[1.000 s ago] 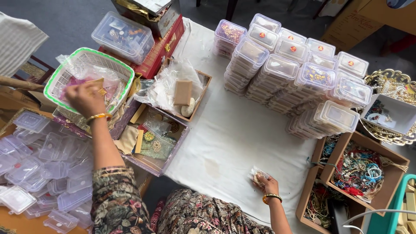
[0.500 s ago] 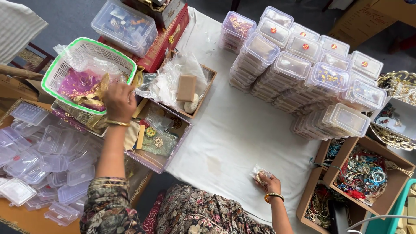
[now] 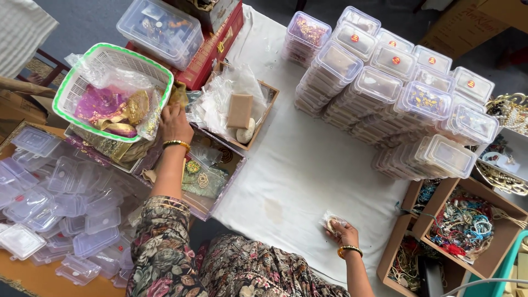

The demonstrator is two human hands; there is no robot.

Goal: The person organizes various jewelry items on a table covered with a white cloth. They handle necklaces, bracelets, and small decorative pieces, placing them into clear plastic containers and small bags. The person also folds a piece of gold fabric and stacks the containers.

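Note:
My left hand point(image 3: 175, 122) reaches out to the right rim of a white basket with a green edge point(image 3: 77, 82), its fingers closed around a clear packet of gold and pink items point(image 3: 144, 110). My right hand point(image 3: 344, 234) rests on the white cloth point(image 3: 297, 165) near its front edge and is shut on a small clear packet with a gold ring-shaped piece point(image 3: 331, 223). A gold bangle sits on each wrist.
Stacks of clear lidded boxes point(image 3: 385, 82) fill the cloth's far right. An open tray of plastic bags point(image 3: 239, 113) lies beside the basket. Loose empty clear boxes point(image 3: 49, 203) cover the left. Cardboard boxes of beaded jewellery point(image 3: 462, 225) stand at right.
My left hand has moved right, from inside the basket to its right rim. My right hand stays on the cloth with its packet.

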